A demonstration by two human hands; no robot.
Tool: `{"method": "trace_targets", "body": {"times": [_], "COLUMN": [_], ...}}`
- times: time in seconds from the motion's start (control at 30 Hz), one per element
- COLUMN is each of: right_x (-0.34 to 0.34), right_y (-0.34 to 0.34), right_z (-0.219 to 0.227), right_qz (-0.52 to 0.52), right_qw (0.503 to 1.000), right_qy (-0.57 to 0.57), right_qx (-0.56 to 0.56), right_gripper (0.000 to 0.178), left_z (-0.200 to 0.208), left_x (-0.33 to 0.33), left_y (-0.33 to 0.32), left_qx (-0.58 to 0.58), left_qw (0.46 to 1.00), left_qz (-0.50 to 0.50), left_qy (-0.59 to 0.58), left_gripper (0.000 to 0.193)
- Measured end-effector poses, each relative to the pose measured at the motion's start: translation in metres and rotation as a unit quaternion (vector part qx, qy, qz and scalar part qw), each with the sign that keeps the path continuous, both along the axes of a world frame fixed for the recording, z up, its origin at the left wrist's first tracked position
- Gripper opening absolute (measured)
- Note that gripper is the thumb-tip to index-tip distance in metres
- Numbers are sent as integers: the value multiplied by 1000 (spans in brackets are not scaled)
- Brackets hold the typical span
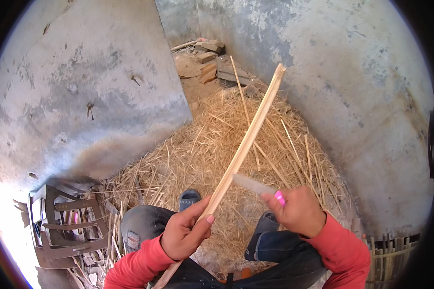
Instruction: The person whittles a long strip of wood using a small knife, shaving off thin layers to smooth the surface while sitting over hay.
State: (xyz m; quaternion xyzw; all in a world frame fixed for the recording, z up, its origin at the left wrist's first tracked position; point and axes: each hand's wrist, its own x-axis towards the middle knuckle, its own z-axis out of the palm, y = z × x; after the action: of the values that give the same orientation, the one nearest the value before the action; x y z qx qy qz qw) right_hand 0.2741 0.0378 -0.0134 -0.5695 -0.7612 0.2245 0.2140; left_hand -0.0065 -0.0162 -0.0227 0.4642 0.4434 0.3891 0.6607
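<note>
My left hand point(184, 232) grips a long pale split cane strip point(248, 137) near its lower part. The strip slants up and to the right, its far end raised toward the wall. My right hand point(298, 210) holds a knife with a pink handle. Its grey blade point(250, 183) points left and its tip touches the strip just above my left hand. Both sleeves are red. My knees in dark trousers show below the hands.
Straw and thin cane shavings point(217, 144) cover the floor ahead. Grey concrete walls point(82, 96) close in left and right. A metal frame point(67, 226) stands at lower left, bricks and wood scraps point(212, 58) lie at the back, woven slats point(390, 255) at lower right.
</note>
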Motion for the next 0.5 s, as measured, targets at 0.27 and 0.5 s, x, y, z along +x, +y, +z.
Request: {"method": "trace_targets", "body": {"times": [0.27, 0.5], "right_x": [8, 4], "right_y": [-11, -7], "right_z": [2, 1], "right_qz": [47, 42], "right_qw": [997, 998], "right_qy": [30, 35], "right_qx": [-50, -15], "right_gripper": [63, 64], "left_z": [5, 10], "left_x": [-7, -10], "left_y": [-2, -1], "left_qx": [-5, -15], "left_qw": [1000, 999], "left_qz": [-18, -30], "left_qy": [-19, -14], "left_gripper": [51, 51]}}
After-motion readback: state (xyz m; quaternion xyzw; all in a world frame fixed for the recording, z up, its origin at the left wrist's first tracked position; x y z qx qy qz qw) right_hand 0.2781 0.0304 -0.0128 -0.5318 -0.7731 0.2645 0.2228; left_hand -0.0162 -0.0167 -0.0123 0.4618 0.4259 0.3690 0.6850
